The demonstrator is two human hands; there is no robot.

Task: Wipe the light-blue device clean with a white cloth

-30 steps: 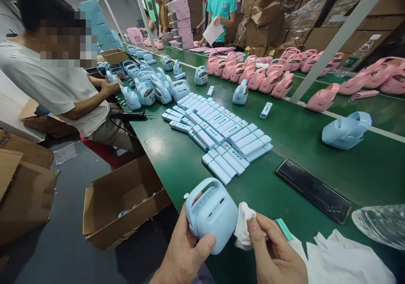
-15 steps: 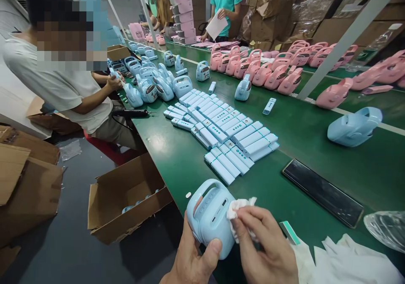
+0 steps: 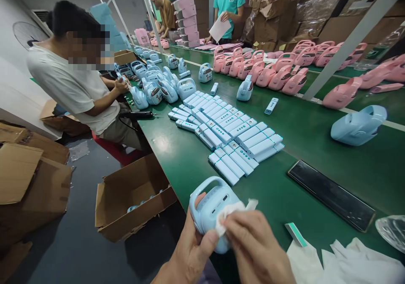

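Note:
A light blue speaker-like device (image 3: pixel 210 206) with a loop handle is held near the table's front edge. My left hand (image 3: pixel 193 246) grips it from the left and below, thumb on its near side. In my right hand (image 3: pixel 256 244) a crumpled white cloth (image 3: pixel 230 212) is pinched and pressed against the device's face, beside its two slots. The cloth hides part of that surface. Beyond the device lie rows of light blue and white flat bars (image 3: pixel 234 128), some with small button marks.
A black phone (image 3: pixel 330 193), a small green-and-white block (image 3: pixel 296 234) and white cloths (image 3: pixel 357 256) lie at right. Blue devices (image 3: pixel 158 86) and pink devices (image 3: pixel 262 71) stand farther back. A cardboard box (image 3: pixel 136 199) sits lower left; a seated person (image 3: pixel 69 81) works at left.
My right hand has moved the cloth left across the device, towards my left thumb. The whole view has shifted slightly, with the table's contents now a little farther right.

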